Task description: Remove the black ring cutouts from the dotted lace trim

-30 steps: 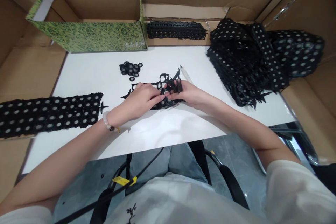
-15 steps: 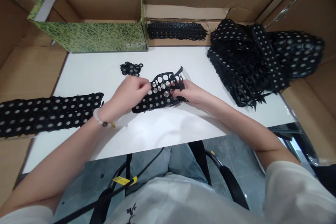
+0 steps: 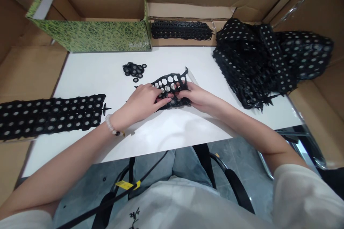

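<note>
Your L hand (image 3: 142, 102) & R hand (image 3: 199, 98) both closed on the black holed strip (image 3: 172, 86), gripping it from either side, just above the white table (image 3: 161, 139), mid-table. Loose black rings (image 3: 133, 71) near it, toward the back. Long flat strip (image 3: 48, 116) left of your L hand, big heap of strips (image 3: 247, 64) on your R, green box (image 3: 88, 37) at back L

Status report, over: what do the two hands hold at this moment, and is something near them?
Left hand, right hand: both pinching perforated black strip. Loose black rings lie just beyond, on white table.
</note>
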Action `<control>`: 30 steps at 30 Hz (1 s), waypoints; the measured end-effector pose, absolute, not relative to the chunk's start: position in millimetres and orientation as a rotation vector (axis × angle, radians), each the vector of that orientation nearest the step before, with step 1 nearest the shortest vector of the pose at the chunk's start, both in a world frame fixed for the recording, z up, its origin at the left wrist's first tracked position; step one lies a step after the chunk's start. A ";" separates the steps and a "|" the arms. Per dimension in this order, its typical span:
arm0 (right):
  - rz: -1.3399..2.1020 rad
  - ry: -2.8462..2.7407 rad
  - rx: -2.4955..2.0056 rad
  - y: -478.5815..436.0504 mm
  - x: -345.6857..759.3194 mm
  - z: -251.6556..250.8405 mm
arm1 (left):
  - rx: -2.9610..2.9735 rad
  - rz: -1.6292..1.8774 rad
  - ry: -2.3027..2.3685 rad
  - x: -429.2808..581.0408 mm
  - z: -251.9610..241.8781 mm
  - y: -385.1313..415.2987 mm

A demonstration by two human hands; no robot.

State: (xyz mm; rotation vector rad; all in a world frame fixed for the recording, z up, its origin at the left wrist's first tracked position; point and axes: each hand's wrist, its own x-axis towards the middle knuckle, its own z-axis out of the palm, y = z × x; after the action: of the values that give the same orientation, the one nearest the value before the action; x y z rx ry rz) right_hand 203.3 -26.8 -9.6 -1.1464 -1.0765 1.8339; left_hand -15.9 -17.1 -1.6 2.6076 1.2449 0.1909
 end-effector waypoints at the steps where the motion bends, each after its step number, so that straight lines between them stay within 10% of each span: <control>1: 1.827 -1.090 -1.146 -26.9 204.0 -9.5 | 2.566 0.202 1.230 -16.5 -1.3 -16.1; 24: 1.711 -1.040 -1.229 -25.1 201.0 -11.1 | 1.544 0.723 1.606 -56.5 12.9 34.1; 30: 1.803 -0.950 -1.213 -24.4 201.6 -8.7 | 2.127 0.831 1.881 -87.9 -2.8 51.9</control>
State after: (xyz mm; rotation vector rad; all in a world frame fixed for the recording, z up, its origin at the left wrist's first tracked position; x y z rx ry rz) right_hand 201.6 -24.4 -8.7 -1.2131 -0.9504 1.8026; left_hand -87.9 51.9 -2.8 2.1268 1.8812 0.8310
